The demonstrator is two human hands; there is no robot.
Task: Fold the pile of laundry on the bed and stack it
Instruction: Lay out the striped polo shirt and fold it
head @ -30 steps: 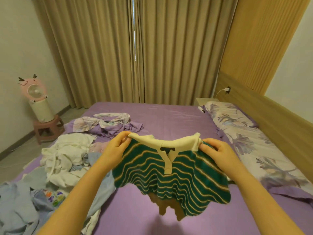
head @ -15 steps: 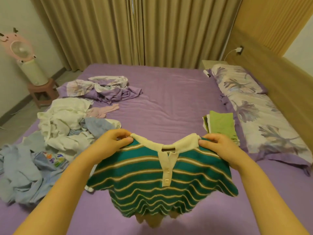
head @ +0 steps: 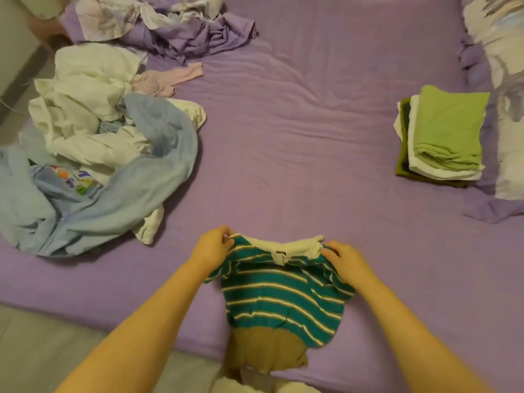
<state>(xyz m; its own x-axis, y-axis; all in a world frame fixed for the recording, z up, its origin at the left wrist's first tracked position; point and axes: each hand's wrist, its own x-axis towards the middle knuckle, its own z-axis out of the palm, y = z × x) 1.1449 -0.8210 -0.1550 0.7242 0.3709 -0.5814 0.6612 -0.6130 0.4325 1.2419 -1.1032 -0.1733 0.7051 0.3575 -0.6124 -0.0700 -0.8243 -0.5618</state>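
Note:
A small green striped shirt (head: 280, 296) with a cream collar and a tan lower part lies near the front edge of the purple bed (head: 297, 143). My left hand (head: 212, 248) pinches its left shoulder and my right hand (head: 344, 260) pinches its right shoulder, both at the collar. The unfolded laundry pile (head: 93, 148) of white and light blue clothes sits at the left. A folded stack (head: 442, 137), light green on top of white and dark green pieces, rests at the right beside the pillow.
A crumpled purple and floral sheet (head: 175, 26) lies at the back left. A floral pillow (head: 507, 80) runs along the right edge. The floor (head: 42, 344) shows at the lower left below the bed edge.
My hands have lowered the striped shirt from mid-air down onto the bed near its front edge. My view has tilted down, so the curtains and headboard are out of sight.

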